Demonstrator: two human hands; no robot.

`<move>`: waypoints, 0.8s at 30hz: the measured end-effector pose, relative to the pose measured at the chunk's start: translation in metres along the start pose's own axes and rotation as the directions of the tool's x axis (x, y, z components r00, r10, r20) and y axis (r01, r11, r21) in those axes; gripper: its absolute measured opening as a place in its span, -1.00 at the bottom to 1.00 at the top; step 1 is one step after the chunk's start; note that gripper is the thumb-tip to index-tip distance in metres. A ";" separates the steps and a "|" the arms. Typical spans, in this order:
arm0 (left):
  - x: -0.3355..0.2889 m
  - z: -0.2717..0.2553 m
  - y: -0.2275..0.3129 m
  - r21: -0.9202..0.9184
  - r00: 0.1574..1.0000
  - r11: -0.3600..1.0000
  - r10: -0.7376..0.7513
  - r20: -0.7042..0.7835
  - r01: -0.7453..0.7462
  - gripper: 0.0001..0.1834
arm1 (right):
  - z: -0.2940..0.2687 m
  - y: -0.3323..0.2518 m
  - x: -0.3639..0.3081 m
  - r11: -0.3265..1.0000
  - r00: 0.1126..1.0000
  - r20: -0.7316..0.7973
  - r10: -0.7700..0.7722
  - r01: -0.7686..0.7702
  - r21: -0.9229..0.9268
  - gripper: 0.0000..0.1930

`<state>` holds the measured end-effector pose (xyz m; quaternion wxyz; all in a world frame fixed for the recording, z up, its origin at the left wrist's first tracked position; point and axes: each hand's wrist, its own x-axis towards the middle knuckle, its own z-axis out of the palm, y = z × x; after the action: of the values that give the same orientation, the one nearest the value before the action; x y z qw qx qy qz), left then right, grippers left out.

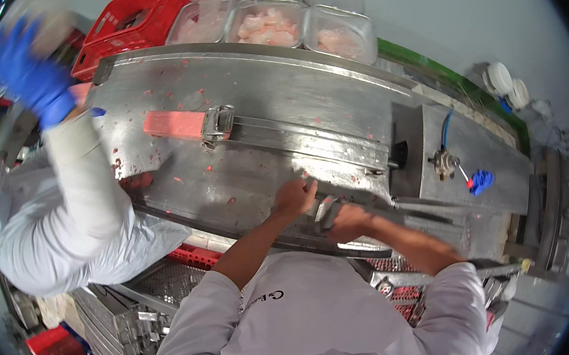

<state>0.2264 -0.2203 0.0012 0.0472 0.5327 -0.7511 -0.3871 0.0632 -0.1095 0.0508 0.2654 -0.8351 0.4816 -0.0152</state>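
Observation:
My left hand (295,197) is closed, with its fingers pinched near the front edge of the steel table. What it holds, if anything, is too small to make out. Just to its right, my right hand (349,223) is wrapped around a grey object (328,212), whose kind I cannot tell. Beyond both hands lies a long metal rail (308,140) with a metal clamp (219,123) at its left end. From that clamp a flat pink slab (173,124) sticks out to the left.
Scraps dot the steel table (274,81). Behind it stand clear tubs (340,33) of pale pink pieces and red crates (136,20). A co-worker's blue-gloved hand (31,72) is raised at left. A metal box (476,150) with a valve and blue cloth (482,182) sits at right.

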 end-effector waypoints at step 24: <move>0.157 -0.089 -0.103 0.508 0.762 0.806 0.115 -0.638 0.304 -0.41 | 0.006 0.153 0.136 0.894 0.860 -0.344 0.377 -0.435 -0.108 0.20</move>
<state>0.2813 -0.4129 -0.0558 0.1139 0.6590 -0.7405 0.0664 0.0156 -0.2780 -0.0557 0.1052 -0.7215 0.6827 -0.0475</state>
